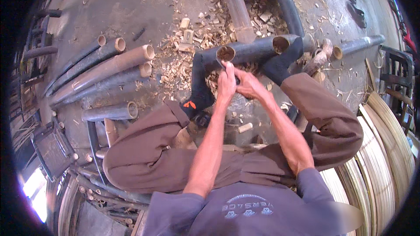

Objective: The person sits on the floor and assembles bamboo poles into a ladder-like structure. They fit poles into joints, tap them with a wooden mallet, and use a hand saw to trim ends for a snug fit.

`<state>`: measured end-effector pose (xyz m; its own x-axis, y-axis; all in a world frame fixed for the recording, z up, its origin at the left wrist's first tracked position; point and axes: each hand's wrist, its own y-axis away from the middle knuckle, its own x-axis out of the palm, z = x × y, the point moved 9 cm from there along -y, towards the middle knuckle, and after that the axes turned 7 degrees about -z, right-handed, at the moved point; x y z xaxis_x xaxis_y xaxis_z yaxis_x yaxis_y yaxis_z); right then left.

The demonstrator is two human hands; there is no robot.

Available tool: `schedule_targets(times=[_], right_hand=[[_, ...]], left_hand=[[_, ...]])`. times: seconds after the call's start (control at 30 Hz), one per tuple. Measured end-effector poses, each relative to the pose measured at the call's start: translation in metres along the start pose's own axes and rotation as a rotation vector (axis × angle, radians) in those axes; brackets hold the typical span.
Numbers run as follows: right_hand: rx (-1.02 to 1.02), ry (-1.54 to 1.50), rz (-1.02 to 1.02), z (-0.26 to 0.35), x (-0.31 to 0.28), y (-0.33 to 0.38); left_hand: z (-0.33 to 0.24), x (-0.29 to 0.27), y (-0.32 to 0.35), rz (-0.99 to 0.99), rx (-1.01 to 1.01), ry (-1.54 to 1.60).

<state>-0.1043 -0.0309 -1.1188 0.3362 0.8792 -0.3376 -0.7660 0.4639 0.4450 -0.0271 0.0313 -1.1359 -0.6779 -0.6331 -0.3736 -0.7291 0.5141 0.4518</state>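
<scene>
Fingers of the left hand (pixel 226 84) and right hand (pixel 248 85) are closed together at the open end of the dark bamboo pole (pixel 245 51) (braced between both socked feet on the chip-strewn floor), apparently trimming its rim, which next calls for steady pressure.

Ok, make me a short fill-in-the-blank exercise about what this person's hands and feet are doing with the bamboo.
1. Both hands, left hand and right hand, meet at the open end of a dark hollow ____ pole.
2. The pole is braced between two feet in black ____.
3. The grey concrete floor beyond the pole is strewn with pale wood ____.
4. The pile of long bamboo poles lies on the person's ____ side.

Missing words: bamboo; socks; chips; left
</scene>
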Motion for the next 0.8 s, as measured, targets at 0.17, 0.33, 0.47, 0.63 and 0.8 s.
schedule_targets(times=[0.17, 0.33, 0.47, 0.63, 0.8], right_hand=[[0.021, -0.283, -0.228, -0.001, 0.007, 0.005], [0.051, -0.879, -0.514, -0.005, 0.061, -0.026], [0.089, -1.664, -0.369, 0.006, 0.123, -0.071], [0.321, -1.594, -0.480, 0.011, 0.081, -0.061], [0.214, -0.657, -0.440, 0.016, 0.013, 0.028]], left_hand=[[-0.012, 0.004, -0.012, 0.109, 0.033, -0.170], [-0.017, -0.001, -0.047, 0.446, 0.071, -0.601], [-0.029, -0.014, -0.099, 0.531, 0.041, -0.942], [-0.030, 0.009, -0.097, 0.461, 0.179, -0.909], [-0.023, 0.003, -0.054, 0.475, -0.188, -0.115]])
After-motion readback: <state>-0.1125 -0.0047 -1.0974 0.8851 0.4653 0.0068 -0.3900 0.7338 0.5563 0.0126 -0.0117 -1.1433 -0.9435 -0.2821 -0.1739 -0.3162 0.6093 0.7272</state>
